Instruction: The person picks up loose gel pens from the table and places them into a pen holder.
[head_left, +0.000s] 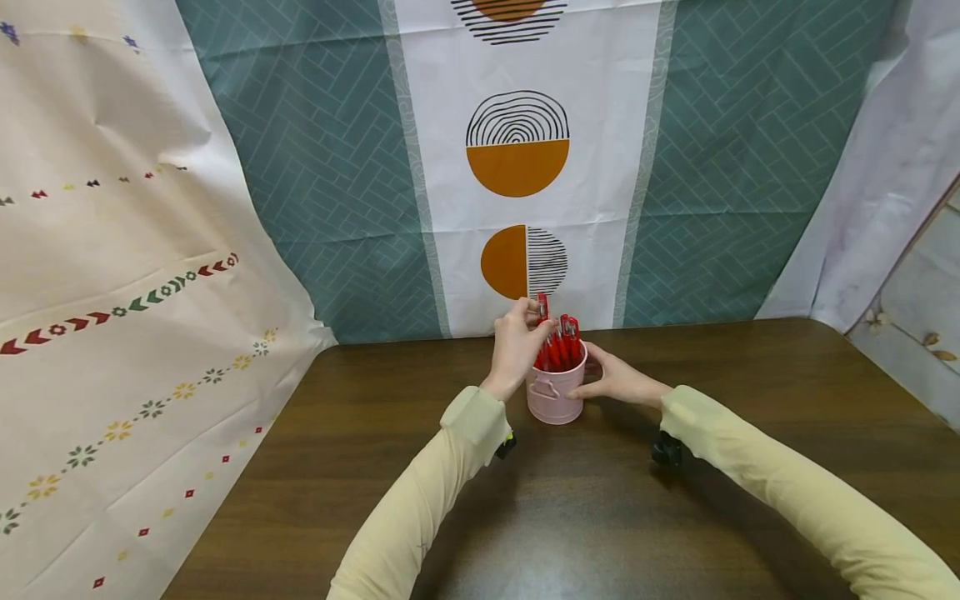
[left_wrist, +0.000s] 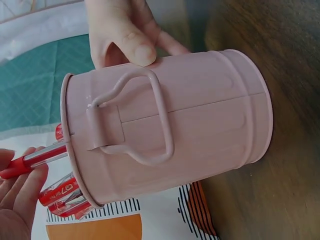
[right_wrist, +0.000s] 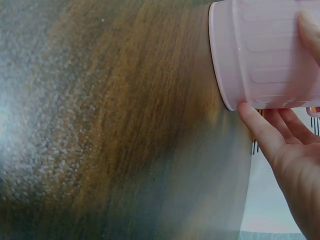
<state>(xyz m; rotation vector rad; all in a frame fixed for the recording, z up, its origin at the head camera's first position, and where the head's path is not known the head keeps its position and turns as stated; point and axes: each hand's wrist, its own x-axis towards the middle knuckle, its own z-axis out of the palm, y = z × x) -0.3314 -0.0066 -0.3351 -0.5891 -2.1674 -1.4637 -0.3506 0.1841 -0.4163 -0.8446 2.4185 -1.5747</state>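
Note:
A pink metal bucket point(head_left: 553, 406) with a small side handle point(left_wrist: 167, 117) stands upright on the table. Several red pens point(head_left: 567, 348) are packed inside it, caps or ends up. My left hand point(head_left: 514, 343) pinches one red pen point(left_wrist: 41, 156) between thumb and fingers at its upper end; that pen rises above the others, its lower part hidden inside the bucket. On the bucket's right side, my right hand point(head_left: 619, 380) grips the wall, thumb in front and fingers behind. The right wrist view shows the bucket's lower edge point(right_wrist: 225, 60) at those fingers.
The dark brown wooden table point(head_left: 337, 467) has a patterned teal and white curtain point(head_left: 517, 75) hanging behind its far edge. A cream cloth point(head_left: 112, 400) with small motifs hangs at the left. Both forearms wear pale yellow sleeves point(head_left: 787, 492).

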